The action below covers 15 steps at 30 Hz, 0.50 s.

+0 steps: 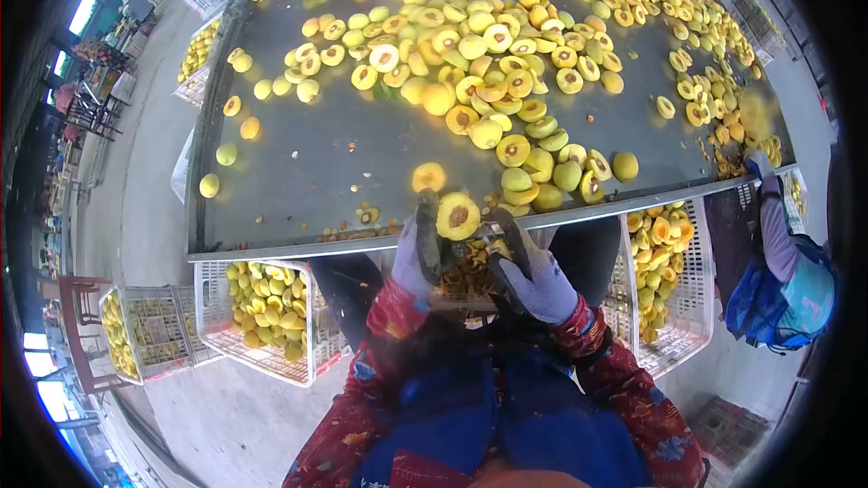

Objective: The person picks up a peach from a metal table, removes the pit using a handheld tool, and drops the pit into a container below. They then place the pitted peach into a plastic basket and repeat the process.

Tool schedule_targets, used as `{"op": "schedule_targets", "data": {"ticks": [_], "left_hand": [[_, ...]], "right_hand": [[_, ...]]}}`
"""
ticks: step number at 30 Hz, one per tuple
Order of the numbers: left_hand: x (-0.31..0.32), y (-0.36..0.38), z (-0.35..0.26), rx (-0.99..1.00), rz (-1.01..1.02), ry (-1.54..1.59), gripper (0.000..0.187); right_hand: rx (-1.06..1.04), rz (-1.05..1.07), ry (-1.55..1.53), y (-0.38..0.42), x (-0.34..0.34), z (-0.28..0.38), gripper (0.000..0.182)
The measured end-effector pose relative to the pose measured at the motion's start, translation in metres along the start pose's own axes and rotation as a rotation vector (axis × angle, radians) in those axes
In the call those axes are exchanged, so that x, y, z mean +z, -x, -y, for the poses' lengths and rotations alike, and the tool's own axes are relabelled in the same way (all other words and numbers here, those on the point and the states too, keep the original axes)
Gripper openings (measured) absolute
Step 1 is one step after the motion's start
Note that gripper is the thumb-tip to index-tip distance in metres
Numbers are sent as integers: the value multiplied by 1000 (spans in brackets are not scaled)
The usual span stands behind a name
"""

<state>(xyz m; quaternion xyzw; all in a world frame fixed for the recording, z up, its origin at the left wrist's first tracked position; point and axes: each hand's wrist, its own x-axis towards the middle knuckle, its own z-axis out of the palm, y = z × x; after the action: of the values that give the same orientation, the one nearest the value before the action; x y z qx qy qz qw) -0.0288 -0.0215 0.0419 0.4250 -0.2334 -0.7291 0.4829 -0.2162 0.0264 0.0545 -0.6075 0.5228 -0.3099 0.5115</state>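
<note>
Head view:
Left hand (414,258): gloved grip closed around a dark tool (428,233).
Right hand (538,282): gloved, grip closed on another dark handle (511,237).
Peach half (457,216): between both hands, at the tabletop (298,163) edge.
Crate (271,307): below, full of peaches.

Bench (298,154): dark sheet metal, smooth, dull sheen, with a brighter bare-metal rim along the near edge. Both hands in knit cloth gloves, pale lavender-grey, matt; left hand (413,262), right hand (541,282). Sleeves (384,325) red printed fabric, soft, matt; apron (542,416) blue cloth, matt. Halved peach (458,216) held up: wet-looking yellow flesh, slightly glossy, brown rough pit hollow. Fruit halves on bench (488,63): smooth yellow skins, moist cut faces. Crates (271,307) white lattice plastic, semi-gloss. Floor (136,217) grey concrete, rough, matt. Co-worker's sleeve (776,235) lilac fabric, matt.
</note>
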Motion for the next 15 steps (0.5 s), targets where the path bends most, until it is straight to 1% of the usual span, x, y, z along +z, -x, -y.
{"op": "schedule_targets", "data": {"ticks": [1, 2, 4, 6, 7, 9, 11, 13, 15], "left_hand": [[-4, -2, 7, 87, 48, -41, 47], [-8, -4, 16, 173, 96, -81, 46], [-16, -5, 26, 150, 133, -49, 44], [-21, -5, 25, -67, 109, 94, 42], [-17, -4, 27, -28, 99, 87, 42], [-6, -1, 29, 48, 81, 73, 43], [-19, -3, 46, 219, 40, -232, 38], [-26, -5, 56, 237, -39, -265, 35], [-25, -7, 63, 107, -158, -24, 35]], "right_hand": [[-15, -8, 59, 1, 1, 2, 46], [-99, -42, 155, 0, 3, -1, 46], [-271, -108, 346, -4, 7, -9, 46], [-401, -175, 517, -5, 9, -10, 47], [-466, -208, 603, -5, 10, -11, 48], [-454, -167, 686, -6, 14, -18, 45], [-440, -130, 747, -5, 17, -20, 43], [-422, -100, 784, -4, 18, -18, 41], [-589, -69, 987, -3, 12, -17, 41]]}}
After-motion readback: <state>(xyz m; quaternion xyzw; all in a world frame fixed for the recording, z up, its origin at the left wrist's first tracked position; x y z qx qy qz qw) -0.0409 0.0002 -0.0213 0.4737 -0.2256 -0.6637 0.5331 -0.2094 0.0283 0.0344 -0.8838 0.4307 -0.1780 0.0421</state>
